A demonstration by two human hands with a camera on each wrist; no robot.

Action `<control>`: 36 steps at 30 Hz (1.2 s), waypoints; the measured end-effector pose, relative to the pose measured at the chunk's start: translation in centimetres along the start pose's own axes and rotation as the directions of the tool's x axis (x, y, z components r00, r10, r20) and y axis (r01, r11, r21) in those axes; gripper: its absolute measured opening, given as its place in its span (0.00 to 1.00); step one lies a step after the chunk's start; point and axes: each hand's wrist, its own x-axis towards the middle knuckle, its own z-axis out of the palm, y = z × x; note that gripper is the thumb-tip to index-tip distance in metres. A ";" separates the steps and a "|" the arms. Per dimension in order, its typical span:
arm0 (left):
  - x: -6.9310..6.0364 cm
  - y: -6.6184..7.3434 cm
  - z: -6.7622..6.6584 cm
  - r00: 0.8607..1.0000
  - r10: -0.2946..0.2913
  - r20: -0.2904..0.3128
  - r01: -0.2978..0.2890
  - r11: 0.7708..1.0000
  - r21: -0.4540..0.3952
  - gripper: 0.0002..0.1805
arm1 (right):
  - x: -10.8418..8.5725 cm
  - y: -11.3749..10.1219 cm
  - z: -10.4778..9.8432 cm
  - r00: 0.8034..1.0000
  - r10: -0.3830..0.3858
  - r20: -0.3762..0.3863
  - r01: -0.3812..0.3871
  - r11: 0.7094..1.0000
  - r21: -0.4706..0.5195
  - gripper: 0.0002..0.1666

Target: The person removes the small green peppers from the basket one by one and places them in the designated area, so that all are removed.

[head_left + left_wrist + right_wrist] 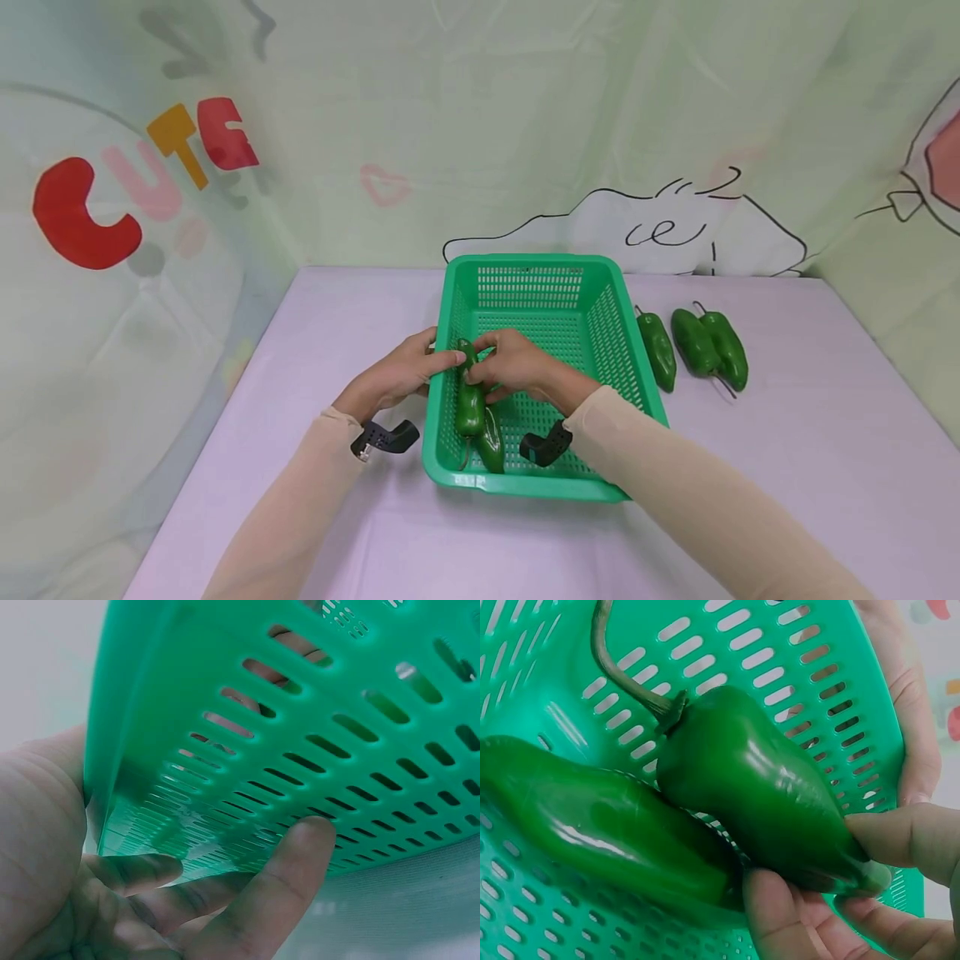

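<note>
A green plastic basket [551, 486] with slotted walls stands on the table, and two green peppers lie along its left side. My right hand [517, 364] reaches inside and pinches the tip end of one green pepper [757, 780] between thumb and fingers. Beside it in the right wrist view lies the other green pepper [600, 825], touching it. My left hand [401, 371] grips the basket's left rim, thumb over the top. In the left wrist view its fingers [277, 892] lie against the outside of the slotted wall.
Right of the basket, three more green peppers lie on the pale table [787, 467]: one pepper [657, 348] close to the basket wall, and a pair [696, 342] touching each other. A printed cloth [360, 125] hangs behind and at the sides.
</note>
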 end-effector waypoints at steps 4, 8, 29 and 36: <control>0.0 0.0 0.0 1.000 -0.002 -0.003 0.002 1.000 0.004 0.28 | -0.1 0.0 -0.1 1.000 0.000 -0.001 0.000 1.000 -0.001 0.36; 0.0 0.0 0.1 1.000 -0.007 -0.004 0.007 1.000 0.004 0.28 | -0.2 0.0 -0.3 1.000 0.007 -0.010 -0.007 1.000 -0.003 0.36; 0.1 0.0 0.1 1.000 0.008 -0.008 -0.008 1.000 0.018 0.33 | -3.0 -0.5 -4.2 0.995 0.003 -0.099 0.004 0.997 0.072 0.43; 0.0 0.0 0.1 1.000 0.004 -0.010 -0.004 1.000 0.014 0.33 | -4.6 -0.4 -6.1 0.988 -0.003 -0.157 0.014 0.998 0.067 0.38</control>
